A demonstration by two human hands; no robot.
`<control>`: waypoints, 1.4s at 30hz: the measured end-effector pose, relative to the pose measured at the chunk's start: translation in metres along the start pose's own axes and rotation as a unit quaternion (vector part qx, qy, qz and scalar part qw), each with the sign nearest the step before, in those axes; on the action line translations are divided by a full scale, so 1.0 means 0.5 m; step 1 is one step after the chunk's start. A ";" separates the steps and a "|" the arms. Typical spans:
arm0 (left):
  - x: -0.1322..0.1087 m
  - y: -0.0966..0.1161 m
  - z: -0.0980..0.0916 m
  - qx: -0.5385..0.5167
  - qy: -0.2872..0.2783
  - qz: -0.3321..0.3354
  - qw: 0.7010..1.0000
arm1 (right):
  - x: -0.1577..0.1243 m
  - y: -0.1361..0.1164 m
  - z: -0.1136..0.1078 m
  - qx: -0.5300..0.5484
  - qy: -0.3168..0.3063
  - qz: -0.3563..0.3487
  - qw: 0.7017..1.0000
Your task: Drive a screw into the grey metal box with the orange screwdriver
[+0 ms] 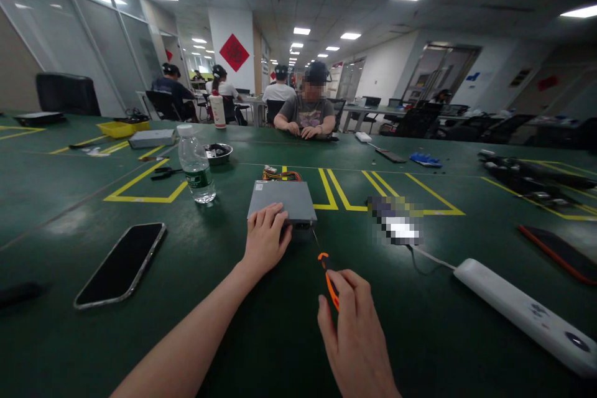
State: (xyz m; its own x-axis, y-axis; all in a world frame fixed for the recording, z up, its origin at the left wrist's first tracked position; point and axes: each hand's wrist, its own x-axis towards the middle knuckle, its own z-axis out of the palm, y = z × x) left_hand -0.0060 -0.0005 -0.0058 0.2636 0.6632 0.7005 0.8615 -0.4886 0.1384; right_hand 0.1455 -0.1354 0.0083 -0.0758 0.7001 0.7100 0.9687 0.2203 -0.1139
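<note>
A grey metal power supply [284, 198] lies flat on the green table, its bundle of coloured wires [282, 175] coming out at the back. My left hand [267, 239] grips its front left part, fingers on the top and thumb at the front edge. In my right hand [352, 317] is a screwdriver [324, 261] with an orange and black handle. Its thin shaft points away from me, with the tip at the front right corner of the power supply. Whether the tip sits in a screw is too small to tell.
Left of the power supply stand a water bottle [196, 168] and a metal bowl [218, 153]; a phone [122, 264] lies nearer. On the right are a white power strip [522, 308] with its cable and another dark phone [559, 252]. A person [310, 106] sits across the table.
</note>
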 end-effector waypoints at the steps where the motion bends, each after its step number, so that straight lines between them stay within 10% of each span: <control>1: 0.000 0.000 -0.001 0.000 0.000 0.000 1.000 | 0.000 -0.003 0.002 0.001 0.006 -0.006 1.000; 23: -0.001 -0.002 -0.001 -0.011 0.004 0.000 1.000 | 0.018 0.012 -0.014 -0.014 0.006 0.009 1.000; 42: 0.000 0.001 -0.007 -0.004 0.013 0.004 1.000 | 0.081 0.085 -0.031 0.038 -0.005 -0.354 0.935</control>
State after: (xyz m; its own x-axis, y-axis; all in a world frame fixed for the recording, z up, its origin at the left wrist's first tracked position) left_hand -0.0069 -0.0025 -0.0034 0.2589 0.6443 0.7196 0.8556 -0.4988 0.1387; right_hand 0.1873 -0.1079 0.0429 -0.6936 0.3681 0.6192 0.6562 0.6774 0.3324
